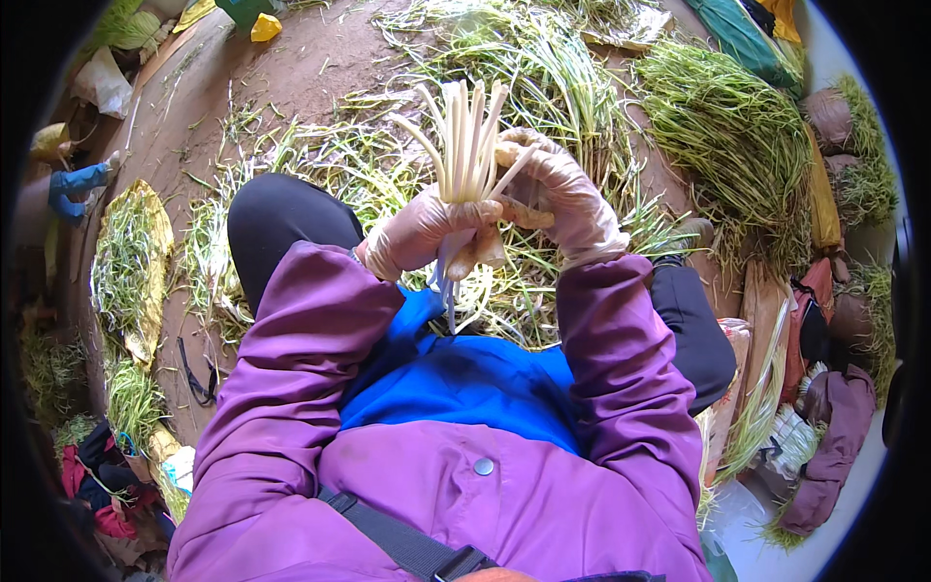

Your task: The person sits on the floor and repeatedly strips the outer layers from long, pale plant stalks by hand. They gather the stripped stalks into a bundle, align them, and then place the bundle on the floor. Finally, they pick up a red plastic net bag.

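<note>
My left hand point(429, 225), in a thin translucent glove, grips a bundle of pale, leafless plant stalks point(462, 145) upright above the thumb. The stalks fan out at the top, and their cut-looking ends point away from me. My gloved right hand point(560, 189) is curled against the bundle's right side, its thumb near my left thumb. One slanting stalk point(516, 171) crosses in front of its fingers; whether they pinch it is unclear. Below the left fist hangs a thin pale-bluish strip point(445, 280), partly hidden by the hand.
Loose green-and-white stalks point(349, 160) litter the brown floor point(313, 65) between my knees. A large heap of long green stalks point(727, 138) lies at right. On the left, cut greens rest on a yellow sack point(156, 233). A black strap point(195, 375) lies nearby. Another person's blue-clad leg point(76, 189) shows far left.
</note>
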Available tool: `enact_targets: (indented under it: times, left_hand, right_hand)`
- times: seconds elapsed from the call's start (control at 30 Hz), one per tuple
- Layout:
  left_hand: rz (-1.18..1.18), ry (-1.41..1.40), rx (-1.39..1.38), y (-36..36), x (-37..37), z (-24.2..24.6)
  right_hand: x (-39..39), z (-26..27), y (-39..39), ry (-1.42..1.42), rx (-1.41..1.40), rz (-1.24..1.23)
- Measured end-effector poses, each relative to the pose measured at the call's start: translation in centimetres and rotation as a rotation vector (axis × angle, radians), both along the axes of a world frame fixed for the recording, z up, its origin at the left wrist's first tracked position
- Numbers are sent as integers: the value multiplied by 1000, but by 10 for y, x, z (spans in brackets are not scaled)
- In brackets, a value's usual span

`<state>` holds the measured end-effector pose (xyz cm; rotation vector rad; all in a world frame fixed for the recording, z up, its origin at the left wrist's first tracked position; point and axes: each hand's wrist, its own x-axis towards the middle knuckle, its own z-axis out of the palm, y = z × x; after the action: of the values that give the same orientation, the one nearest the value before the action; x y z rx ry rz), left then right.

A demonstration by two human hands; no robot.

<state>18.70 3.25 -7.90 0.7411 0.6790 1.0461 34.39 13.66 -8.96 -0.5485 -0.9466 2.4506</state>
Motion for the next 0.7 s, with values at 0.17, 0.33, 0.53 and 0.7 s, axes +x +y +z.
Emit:
enact_targets:
  times: [0.17, 0.33, 0.53, 0.7]
  left_hand:
    - [49, -88, 26, 6, 0, -9]
    - [71, -63, -101, 7, 1, -17]
    - [61, -78, -91, 6, 3, -19]
    - [-8, -135, -93, 4, 4, -16]
  right_hand:
    - [6, 14, -5, -110, 81, -66]
    - [8, 30, -13, -160, 236, -64]
    - [7, 35, -17, -277, 280, -85]
    - [-6, 40, -3, -337, 533, -155]
